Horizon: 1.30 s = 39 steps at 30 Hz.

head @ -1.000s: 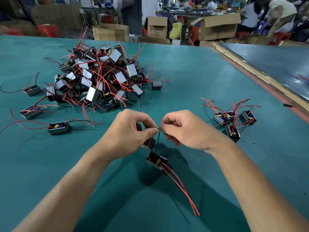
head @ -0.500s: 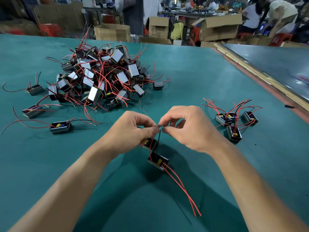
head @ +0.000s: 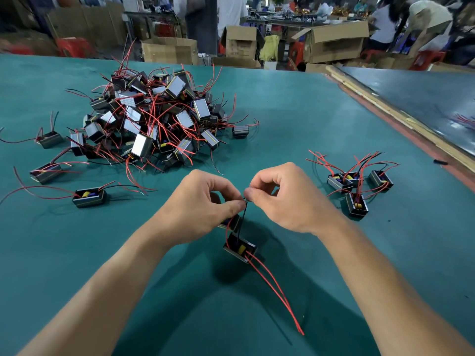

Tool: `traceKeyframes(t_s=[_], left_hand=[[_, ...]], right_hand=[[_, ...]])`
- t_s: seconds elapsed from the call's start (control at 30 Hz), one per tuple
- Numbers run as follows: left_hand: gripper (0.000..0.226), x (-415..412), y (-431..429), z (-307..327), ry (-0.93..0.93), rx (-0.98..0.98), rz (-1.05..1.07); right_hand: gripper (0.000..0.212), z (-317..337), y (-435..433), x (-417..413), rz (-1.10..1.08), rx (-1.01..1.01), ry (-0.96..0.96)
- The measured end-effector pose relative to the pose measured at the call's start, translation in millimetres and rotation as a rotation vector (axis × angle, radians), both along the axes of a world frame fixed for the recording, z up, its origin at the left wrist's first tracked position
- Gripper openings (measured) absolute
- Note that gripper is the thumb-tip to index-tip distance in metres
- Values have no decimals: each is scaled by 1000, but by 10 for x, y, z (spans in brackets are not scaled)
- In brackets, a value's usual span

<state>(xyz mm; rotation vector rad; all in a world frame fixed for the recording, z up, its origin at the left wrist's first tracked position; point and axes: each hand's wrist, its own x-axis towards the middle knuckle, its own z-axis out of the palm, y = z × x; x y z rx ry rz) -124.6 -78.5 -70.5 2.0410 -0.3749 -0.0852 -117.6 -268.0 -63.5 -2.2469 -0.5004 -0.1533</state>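
Observation:
A small black box module [head: 240,249] with a yellow part inside hangs above the green table [head: 295,124] by its thin black wire [head: 243,217]. Two long red wires [head: 275,286] trail from it toward me. My left hand [head: 198,206] and my right hand [head: 290,199] both pinch the top end of that wire between thumb and forefinger, fingertips almost touching. A second module [head: 232,222] sits partly hidden under my left hand.
A big heap of similar modules with red wires [head: 154,119] lies at the back left, with loose modules [head: 88,196] in front of it. Several modules are grouped at the right [head: 356,186]. A wooden table edge [head: 401,119] runs along the right. Cardboard boxes [head: 331,42] and people stand behind.
My right hand's fingers have shifted on the wire end, as in a twisting motion. The hanging module has stayed in nearly the same place.

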Motion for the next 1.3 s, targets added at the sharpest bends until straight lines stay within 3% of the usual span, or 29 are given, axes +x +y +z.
traceKeyframes(t_s=[0.33,0.43,0.57,0.73,0.83,1.0,1.13,1.3], left_hand=[[17,0,-21,-6,-86,7,66],[18,6,-29,-23,-107,25,68],[19,11,-36,-39,-131,56,64],[18,11,-23,-40,-118,48,58],[19,15,-28,-48,-88,32,78],[24,52,-27,-62,-55,-18,158],[25,71,-25,-37,-57,-74,141],[21,65,-46,-8,-75,-102,141]], right_hand=[[23,0,1,14,-66,15,17],[27,-19,-4,33,-101,3,176],[34,-30,19,45,-104,136,446],[37,-39,52,50,-64,220,592],[38,-36,38,57,-103,252,568],[29,-66,54,33,-77,18,462],[69,-46,147,-98,75,-218,398],[43,-145,263,-159,110,-419,184]])
